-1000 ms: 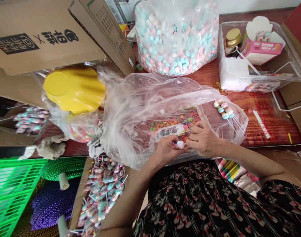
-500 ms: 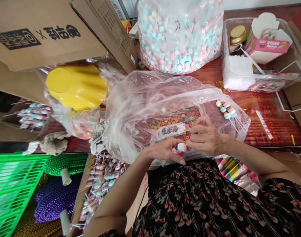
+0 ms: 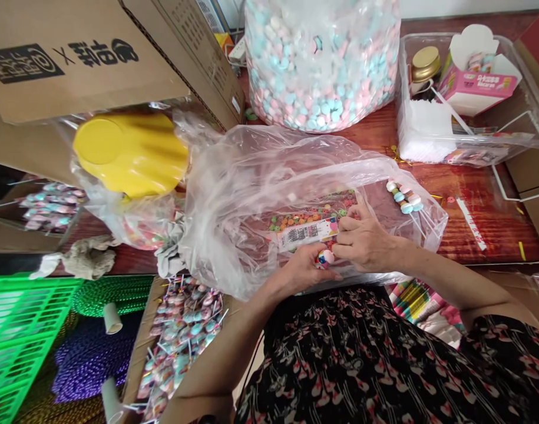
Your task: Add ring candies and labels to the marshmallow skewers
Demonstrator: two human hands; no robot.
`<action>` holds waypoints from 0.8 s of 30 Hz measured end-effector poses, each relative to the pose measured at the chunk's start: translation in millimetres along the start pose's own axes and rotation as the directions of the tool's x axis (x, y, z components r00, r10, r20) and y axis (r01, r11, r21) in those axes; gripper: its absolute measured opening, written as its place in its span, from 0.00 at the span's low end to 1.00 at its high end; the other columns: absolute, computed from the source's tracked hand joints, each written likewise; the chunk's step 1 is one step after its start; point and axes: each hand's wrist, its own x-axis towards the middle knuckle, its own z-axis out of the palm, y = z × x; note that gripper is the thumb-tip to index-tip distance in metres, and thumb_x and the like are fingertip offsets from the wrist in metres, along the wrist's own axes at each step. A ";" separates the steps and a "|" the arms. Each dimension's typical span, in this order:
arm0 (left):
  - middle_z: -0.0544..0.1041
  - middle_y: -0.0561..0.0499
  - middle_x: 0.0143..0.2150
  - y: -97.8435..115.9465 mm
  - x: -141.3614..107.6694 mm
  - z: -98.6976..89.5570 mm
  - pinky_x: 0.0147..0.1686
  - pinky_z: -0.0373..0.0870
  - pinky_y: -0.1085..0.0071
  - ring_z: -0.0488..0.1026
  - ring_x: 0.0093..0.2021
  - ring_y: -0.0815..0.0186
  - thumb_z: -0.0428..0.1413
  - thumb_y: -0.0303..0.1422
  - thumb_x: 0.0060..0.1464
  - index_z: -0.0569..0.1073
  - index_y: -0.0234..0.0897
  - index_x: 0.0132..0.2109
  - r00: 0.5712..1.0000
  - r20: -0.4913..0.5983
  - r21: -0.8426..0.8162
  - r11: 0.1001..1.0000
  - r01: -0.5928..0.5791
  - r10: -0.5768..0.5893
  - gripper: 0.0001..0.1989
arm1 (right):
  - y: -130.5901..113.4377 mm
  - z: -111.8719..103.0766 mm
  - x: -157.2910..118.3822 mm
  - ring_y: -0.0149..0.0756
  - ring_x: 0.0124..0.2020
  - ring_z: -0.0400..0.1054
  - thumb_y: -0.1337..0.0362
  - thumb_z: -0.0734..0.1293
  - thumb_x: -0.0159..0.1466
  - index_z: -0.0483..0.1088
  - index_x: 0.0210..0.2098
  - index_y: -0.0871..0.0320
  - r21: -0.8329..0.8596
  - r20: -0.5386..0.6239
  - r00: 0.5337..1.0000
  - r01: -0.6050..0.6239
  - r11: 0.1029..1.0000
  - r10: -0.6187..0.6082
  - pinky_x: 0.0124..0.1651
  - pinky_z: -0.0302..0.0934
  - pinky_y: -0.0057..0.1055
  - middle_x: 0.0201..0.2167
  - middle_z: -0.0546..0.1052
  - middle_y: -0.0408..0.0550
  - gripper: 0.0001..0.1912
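Observation:
My left hand (image 3: 308,268) is closed around a small candy stick (image 3: 326,258) of pink, white and blue pieces, its wrapper end partly visible. Pressed against its right side are the curled fingers of my right hand (image 3: 364,240); what they pinch is hidden. Beneath both hands spreads a clear plastic bag (image 3: 247,176). A printed white label strip (image 3: 307,234) lies just beyond my fingers, beside small orange and green candy rings (image 3: 291,221). Candy skewers (image 3: 404,196) on white sticks rest on the bag to the right of my right hand.
A big bag of pastel candies (image 3: 322,76) stands at the back. To its right is a clear plastic bin (image 3: 468,141); a yellow bowl (image 3: 132,154) and cardboard box (image 3: 88,53) are left. Wrapped lollipops (image 3: 185,341) fill a box below, near a green basket (image 3: 26,341).
My left hand has turned the candy stick, so a more colourful end faces up. Its thumb has come in closer to my right hand. The view has shifted slightly.

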 end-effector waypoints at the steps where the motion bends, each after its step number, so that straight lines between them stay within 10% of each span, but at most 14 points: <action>1: 0.66 0.57 0.27 -0.1 0.4 0.3 0.29 0.57 0.75 0.60 0.30 0.69 0.67 0.44 0.42 0.73 0.34 0.32 1.000 0.018 0.001 1.000 0.004 -0.004 0.19 | -0.3 1.5 2.0 0.37 0.36 0.56 0.68 0.65 0.65 0.71 0.28 0.55 0.015 -0.004 1.000 0.022 1.000 -0.022 0.48 0.43 0.43 0.23 0.72 0.43 0.09; 7: 0.71 0.56 0.27 1.7 3.8 4.4 0.29 0.63 0.74 0.65 0.30 0.68 0.69 0.43 0.40 0.75 0.34 0.29 0.995 0.095 -0.170 0.985 -0.027 0.044 0.17 | -8.0 11.1 16.9 0.37 0.35 0.56 0.65 0.65 0.65 0.71 0.27 0.56 0.092 0.106 0.991 0.067 0.994 -0.077 0.45 0.43 0.42 0.25 0.73 0.43 0.10; 15: 0.75 0.52 0.30 12.4 -10.0 -16.9 0.27 0.64 0.74 0.69 0.30 0.67 0.60 0.45 0.54 0.77 0.36 0.49 0.998 -0.064 -0.320 0.947 -0.014 -0.007 0.20 | 14.1 -5.2 21.0 0.35 0.32 0.59 0.69 0.62 0.67 0.71 0.33 0.59 0.046 0.089 0.991 -0.108 0.993 0.104 0.36 0.47 0.33 0.29 0.72 0.47 0.08; 24: 0.69 0.54 0.23 2.8 0.9 12.2 0.24 0.67 0.73 0.64 0.22 0.72 0.59 0.52 0.53 0.78 0.35 0.35 0.938 -0.330 -0.444 0.895 -0.052 -0.109 0.22 | 5.4 9.0 34.3 0.37 0.42 0.64 0.74 0.65 0.61 0.66 0.44 0.60 0.436 0.145 0.962 -0.271 0.858 0.231 0.41 0.61 0.32 0.44 0.69 0.53 0.12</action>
